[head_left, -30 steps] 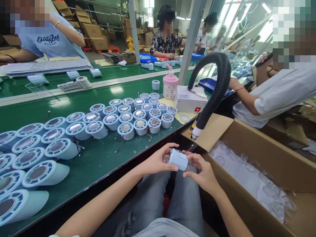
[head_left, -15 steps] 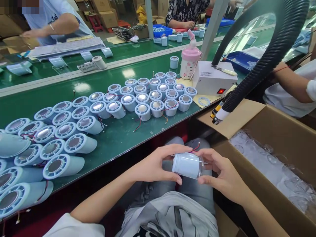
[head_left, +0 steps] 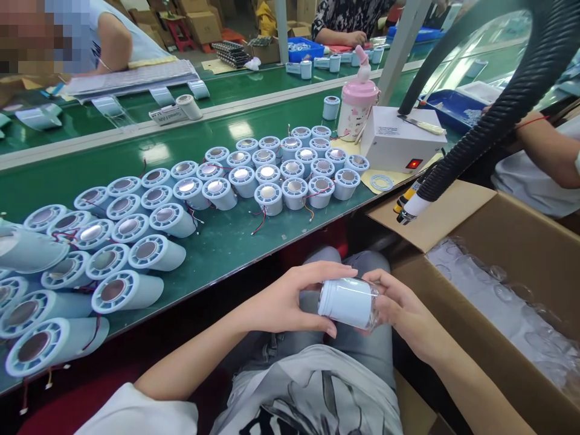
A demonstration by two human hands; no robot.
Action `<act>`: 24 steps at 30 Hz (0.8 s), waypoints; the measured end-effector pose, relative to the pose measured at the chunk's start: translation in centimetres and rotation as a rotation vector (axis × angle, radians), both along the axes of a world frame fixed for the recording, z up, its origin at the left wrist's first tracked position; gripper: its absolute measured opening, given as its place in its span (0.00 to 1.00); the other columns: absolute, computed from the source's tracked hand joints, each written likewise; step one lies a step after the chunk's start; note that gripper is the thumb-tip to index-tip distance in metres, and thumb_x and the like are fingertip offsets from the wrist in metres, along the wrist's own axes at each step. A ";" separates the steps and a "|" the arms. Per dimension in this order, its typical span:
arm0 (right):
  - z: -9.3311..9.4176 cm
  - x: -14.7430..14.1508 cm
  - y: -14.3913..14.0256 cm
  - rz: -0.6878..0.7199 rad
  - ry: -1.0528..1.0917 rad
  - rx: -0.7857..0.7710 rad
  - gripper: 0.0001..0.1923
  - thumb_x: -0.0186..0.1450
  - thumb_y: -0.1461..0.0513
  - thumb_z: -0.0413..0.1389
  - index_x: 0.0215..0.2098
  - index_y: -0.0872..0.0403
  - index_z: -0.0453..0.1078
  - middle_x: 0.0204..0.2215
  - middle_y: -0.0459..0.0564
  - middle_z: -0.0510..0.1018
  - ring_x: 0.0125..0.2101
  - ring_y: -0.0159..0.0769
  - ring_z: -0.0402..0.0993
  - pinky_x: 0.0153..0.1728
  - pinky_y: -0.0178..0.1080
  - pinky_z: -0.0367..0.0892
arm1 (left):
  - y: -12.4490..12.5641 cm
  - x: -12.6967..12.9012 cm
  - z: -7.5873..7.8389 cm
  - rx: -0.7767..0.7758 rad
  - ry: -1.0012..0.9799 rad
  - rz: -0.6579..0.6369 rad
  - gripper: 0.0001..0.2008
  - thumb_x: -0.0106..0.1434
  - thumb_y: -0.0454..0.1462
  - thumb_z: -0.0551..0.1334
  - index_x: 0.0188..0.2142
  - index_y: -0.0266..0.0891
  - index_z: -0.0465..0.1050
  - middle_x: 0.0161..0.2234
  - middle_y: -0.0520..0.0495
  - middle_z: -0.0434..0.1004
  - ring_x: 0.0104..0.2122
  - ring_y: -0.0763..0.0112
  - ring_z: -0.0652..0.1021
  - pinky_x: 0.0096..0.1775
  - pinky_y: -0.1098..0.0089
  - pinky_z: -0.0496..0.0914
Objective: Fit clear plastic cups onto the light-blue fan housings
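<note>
Over my lap, a light-blue plastic cylinder (head_left: 348,301) lies on its side between my two hands, with clear plastic (head_left: 375,305) around its right end. My left hand (head_left: 303,299) grips the left end, thumb below and fingers above. At the clear end, my right hand (head_left: 399,305) has its thumb and fingers closed on the cylinder; some fingertips are hidden behind it. On the green bench (head_left: 217,254) in front stand rows of similar light-blue cylinders (head_left: 268,198), several with thin red and black wires and round metallic centres.
An open cardboard box (head_left: 498,211) with clear plastic pieces (head_left: 498,293) sits at my right. Above it hangs a black corrugated hose (head_left: 475,130). A white box with a red switch (head_left: 401,142) and a pink-lidded bottle (head_left: 357,106) stand on the bench. Other people work around the bench.
My right hand has shifted its hold: its thumb has moved up from the lower edge onto the clear end. My left hand stays at the other end. The view has turned slightly left.
</note>
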State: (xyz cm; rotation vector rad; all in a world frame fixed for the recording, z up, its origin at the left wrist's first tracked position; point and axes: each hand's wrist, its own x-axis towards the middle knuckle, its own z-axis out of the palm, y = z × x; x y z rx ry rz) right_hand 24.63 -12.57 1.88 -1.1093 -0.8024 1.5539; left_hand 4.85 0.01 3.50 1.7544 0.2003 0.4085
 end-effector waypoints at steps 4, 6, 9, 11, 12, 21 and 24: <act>0.2 -0.3 0.0 0.020 0.008 -0.090 0.23 0.61 0.43 0.58 0.37 0.52 0.62 0.22 0.43 0.78 0.21 0.33 0.78 0.22 0.31 0.72 | -0.2 -0.2 0.0 -0.027 0.001 0.009 0.37 0.50 0.37 0.74 0.59 0.48 0.67 0.59 0.41 0.68 0.59 0.55 0.69 0.57 0.59 0.67; 0.4 -0.6 0.1 0.020 0.026 -0.122 0.24 0.61 0.41 0.57 0.35 0.53 0.62 0.20 0.44 0.78 0.19 0.32 0.77 0.19 0.29 0.70 | -0.2 -0.2 -0.1 -0.025 -0.007 0.010 0.37 0.49 0.37 0.74 0.59 0.48 0.67 0.59 0.41 0.68 0.59 0.54 0.69 0.58 0.58 0.66; 0.4 -1.0 0.4 0.030 0.073 -0.153 0.26 0.60 0.40 0.56 0.33 0.53 0.62 0.18 0.44 0.77 0.17 0.31 0.76 0.16 0.27 0.68 | -0.3 -0.2 0.0 -0.021 -0.018 0.003 0.37 0.49 0.35 0.74 0.58 0.50 0.67 0.60 0.42 0.68 0.59 0.54 0.69 0.58 0.59 0.65; 0.2 -1.2 0.6 0.041 0.111 -0.168 0.27 0.59 0.38 0.55 0.32 0.53 0.62 0.17 0.44 0.77 0.16 0.31 0.75 0.14 0.26 0.67 | -0.3 -0.3 0.0 -0.045 -0.031 0.001 0.38 0.48 0.33 0.74 0.58 0.51 0.67 0.60 0.44 0.68 0.59 0.56 0.69 0.58 0.60 0.65; 0.0 -1.3 0.7 0.043 0.129 -0.179 0.28 0.59 0.38 0.55 0.31 0.53 0.62 0.17 0.44 0.77 0.15 0.31 0.75 0.13 0.26 0.66 | -0.3 -0.3 0.0 -0.071 -0.028 0.002 0.39 0.48 0.32 0.74 0.58 0.51 0.67 0.59 0.44 0.68 0.59 0.56 0.69 0.58 0.61 0.66; -3.5 -0.3 1.9 -0.111 0.328 -0.256 0.28 0.65 0.42 0.49 0.33 0.59 0.72 0.20 0.54 0.79 0.13 0.27 0.70 0.11 0.23 0.60 | 1.8 3.3 -2.7 -0.474 0.041 0.024 0.40 0.46 0.35 0.75 0.59 0.43 0.66 0.59 0.37 0.68 0.56 0.54 0.72 0.58 0.57 0.65; -5.3 1.1 3.0 -0.251 0.383 -0.190 0.27 0.70 0.46 0.42 0.37 0.57 0.72 0.19 0.51 0.78 0.12 0.24 0.65 0.10 0.22 0.55 | 3.6 6.7 -4.0 -0.524 0.073 0.026 0.40 0.45 0.37 0.76 0.58 0.39 0.67 0.58 0.35 0.69 0.56 0.54 0.72 0.57 0.56 0.64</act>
